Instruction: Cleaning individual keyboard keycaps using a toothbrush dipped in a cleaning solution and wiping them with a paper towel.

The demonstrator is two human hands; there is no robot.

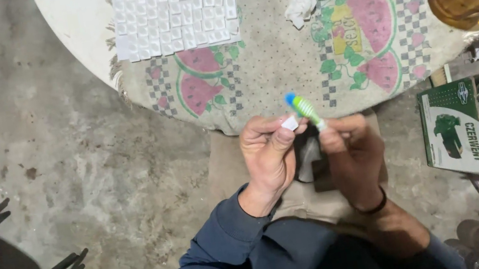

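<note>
Concrete floor below, round surface [75, 26] with watermelon cloth beyond hands. Small white tile [289, 123] pinched in left hand [268, 155]. Green-blue brush [304, 108] gripped by right hand [351, 152], long axis slanting up-left, tip just above tile. Tile sheet [172, 11] well beyond.

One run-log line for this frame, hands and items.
left hand: pinches small white tile | right hand: holds green toothbrush | tile sheet on table

Dim, flat light; sharp centre, dark soft corners, slight edge distortion.
</note>
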